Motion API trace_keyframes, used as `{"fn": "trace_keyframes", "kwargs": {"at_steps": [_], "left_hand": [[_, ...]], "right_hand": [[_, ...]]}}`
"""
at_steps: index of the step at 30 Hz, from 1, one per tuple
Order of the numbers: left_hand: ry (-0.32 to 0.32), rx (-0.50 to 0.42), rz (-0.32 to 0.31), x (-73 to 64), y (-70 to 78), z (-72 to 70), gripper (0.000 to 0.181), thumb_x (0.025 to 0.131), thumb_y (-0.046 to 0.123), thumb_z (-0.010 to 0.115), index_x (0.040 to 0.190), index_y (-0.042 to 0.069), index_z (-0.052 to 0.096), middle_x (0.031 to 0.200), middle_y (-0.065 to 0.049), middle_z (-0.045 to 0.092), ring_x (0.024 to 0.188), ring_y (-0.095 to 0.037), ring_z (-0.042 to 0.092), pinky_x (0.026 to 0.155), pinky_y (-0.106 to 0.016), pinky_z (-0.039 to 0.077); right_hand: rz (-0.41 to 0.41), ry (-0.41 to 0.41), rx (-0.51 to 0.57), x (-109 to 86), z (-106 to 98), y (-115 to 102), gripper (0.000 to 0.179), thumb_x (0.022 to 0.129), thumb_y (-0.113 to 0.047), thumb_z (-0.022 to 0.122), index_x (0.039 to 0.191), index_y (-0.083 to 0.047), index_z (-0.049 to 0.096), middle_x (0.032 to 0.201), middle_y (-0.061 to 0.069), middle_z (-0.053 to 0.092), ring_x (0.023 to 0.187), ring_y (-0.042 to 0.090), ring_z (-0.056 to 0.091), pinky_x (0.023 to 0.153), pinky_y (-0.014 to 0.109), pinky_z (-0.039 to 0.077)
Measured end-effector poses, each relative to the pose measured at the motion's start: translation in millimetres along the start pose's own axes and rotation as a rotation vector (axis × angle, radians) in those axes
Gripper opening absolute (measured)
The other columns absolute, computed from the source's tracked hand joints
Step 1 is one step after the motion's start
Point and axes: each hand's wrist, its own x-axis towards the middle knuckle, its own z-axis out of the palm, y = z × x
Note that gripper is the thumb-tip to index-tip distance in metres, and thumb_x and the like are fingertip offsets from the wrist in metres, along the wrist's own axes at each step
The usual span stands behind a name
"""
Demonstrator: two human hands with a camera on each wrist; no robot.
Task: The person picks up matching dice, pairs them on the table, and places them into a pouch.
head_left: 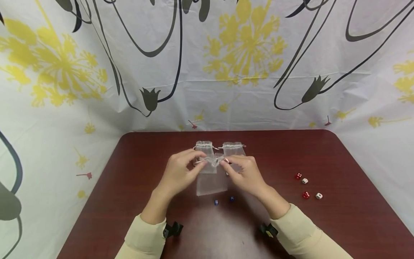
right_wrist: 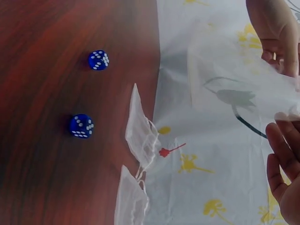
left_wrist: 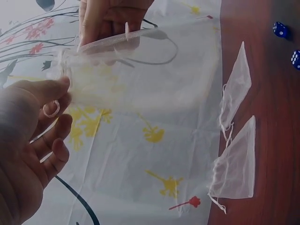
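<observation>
A sheer white drawstring pouch (head_left: 211, 185) hangs between both hands above the table. My left hand (head_left: 179, 169) pinches one side of its gathered top between thumb and forefinger. The opposite side is pinched by my right hand (head_left: 244, 174). In the left wrist view, the pouch (left_wrist: 154, 79) looks flat and see-through, with a cord loop beside the left thumb. Behind it on the table lie two similar pouches, a left one (head_left: 203, 144) and a right one (head_left: 233, 145), partly covered by the hands. Two blue dice (right_wrist: 81, 126) rest nearer the person.
To the right on the dark red-brown table (head_left: 155, 144) sit two red dice (head_left: 306, 195) and two white dice (head_left: 319, 196). A white sheet (head_left: 194, 93) with printed flowers hangs behind the table's far edge. Black wrist cameras (head_left: 173, 229) sit under the cuffs.
</observation>
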Motion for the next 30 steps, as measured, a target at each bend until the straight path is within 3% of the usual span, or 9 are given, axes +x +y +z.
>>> {"fn": "trace_keyframes", "kwargs": {"at_steps": [3, 6, 13, 17, 22, 25, 30], "left_hand": [[0.034, 0.024, -0.002, -0.8, -1.8, -1.0, 0.015, 0.084, 0.005, 0.083, 0.096, 0.007, 0.076, 0.078, 0.002, 0.067, 0.064, -0.008, 0.059, 0.056, -0.024, 0.051], [0.054, 0.034, 0.005, -0.8, -4.1, -4.4, 0.015, 0.083, 0.004, 0.083, 0.096, 0.007, 0.075, 0.081, 0.002, 0.068, 0.067, -0.008, 0.061, 0.058, -0.025, 0.052], [0.043, 0.092, 0.018, -1.4, -11.9, -9.0, 0.014, 0.085, 0.006, 0.082, 0.097, 0.009, 0.075, 0.088, 0.002, 0.07, 0.072, -0.009, 0.06, 0.062, -0.026, 0.05], [0.049, 0.11, 0.013, -2.5, -15.7, -10.0, 0.014, 0.085, 0.007, 0.082, 0.097, 0.01, 0.075, 0.089, 0.003, 0.071, 0.075, -0.01, 0.062, 0.065, -0.027, 0.051], [0.081, 0.117, 0.005, -4.7, -19.3, -12.3, 0.017, 0.082, 0.006, 0.084, 0.096, 0.009, 0.075, 0.089, 0.002, 0.071, 0.075, -0.013, 0.064, 0.064, -0.029, 0.051], [0.087, 0.125, 0.0, -5.9, -22.0, -13.3, 0.018, 0.082, 0.005, 0.084, 0.097, 0.009, 0.075, 0.089, 0.001, 0.072, 0.077, -0.014, 0.066, 0.065, -0.031, 0.052], [0.088, 0.127, -0.015, -7.9, -25.0, -15.0, 0.018, 0.082, 0.003, 0.083, 0.098, 0.008, 0.075, 0.089, 0.001, 0.071, 0.08, -0.017, 0.068, 0.065, -0.032, 0.053]], "right_hand": [[-0.002, -0.008, -0.014, -2.8, 1, 2, 0.007, 0.084, 0.003, 0.077, 0.087, -0.003, 0.076, 0.079, 0.0, 0.073, 0.069, 0.013, 0.068, 0.064, 0.028, 0.055], [0.037, -0.024, -0.024, -7.4, 2, 6, 0.01, 0.082, 0.001, 0.078, 0.092, -0.001, 0.077, 0.085, 0.004, 0.075, 0.078, 0.017, 0.072, 0.068, 0.029, 0.058], [0.183, -0.198, -0.025, -27.3, 8, 19, 0.016, 0.088, -0.011, 0.079, 0.101, -0.003, 0.074, 0.093, 0.007, 0.074, 0.086, 0.017, 0.071, 0.075, 0.039, 0.06], [0.263, -0.254, -0.063, -44.1, 16, 22, 0.032, 0.09, -0.017, 0.078, 0.114, 0.003, 0.071, 0.099, 0.013, 0.074, 0.092, 0.022, 0.072, 0.082, 0.047, 0.058], [0.341, -0.318, -0.109, -66.7, 28, 24, 0.046, 0.09, -0.022, 0.079, 0.124, 0.007, 0.066, 0.105, 0.011, 0.074, 0.1, 0.025, 0.071, 0.089, 0.046, 0.056], [0.346, -0.36, -0.107, -76.1, 32, 24, 0.044, 0.089, -0.025, 0.08, 0.121, 0.003, 0.068, 0.108, 0.008, 0.074, 0.104, 0.025, 0.069, 0.091, 0.046, 0.055], [0.28, -0.482, -0.076, -85.0, 36, 24, 0.039, 0.086, -0.03, 0.083, 0.115, -0.006, 0.072, 0.115, 0.002, 0.07, 0.111, 0.019, 0.064, 0.094, 0.045, 0.052]]}}
